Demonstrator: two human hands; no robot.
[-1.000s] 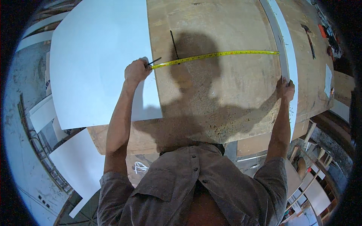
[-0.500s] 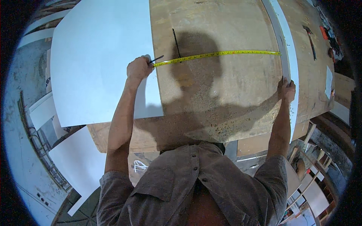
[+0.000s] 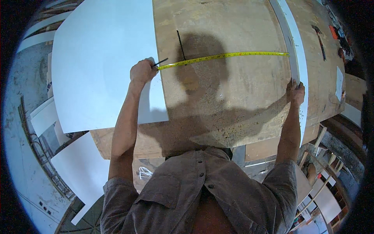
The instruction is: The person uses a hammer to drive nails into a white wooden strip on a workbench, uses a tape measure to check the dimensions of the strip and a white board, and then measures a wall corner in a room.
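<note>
My left hand is closed at the right edge of a large white sheet, holding one end of a yellow tape measure; any tape case is hidden in the fist. A dark, slim pencil-like stick pokes out of the same hand. The tape stretches across a worn brown board to a long white strip with a grey inner face, its far end resting against that strip. My right hand is wrapped round the strip, below the tape's end.
A thin black rod lies on the board, almost touching the tape. Right of the strip are a hammer, a small white piece and red and dark tools. White panels lean at the left, and wood scraps lie at the lower right.
</note>
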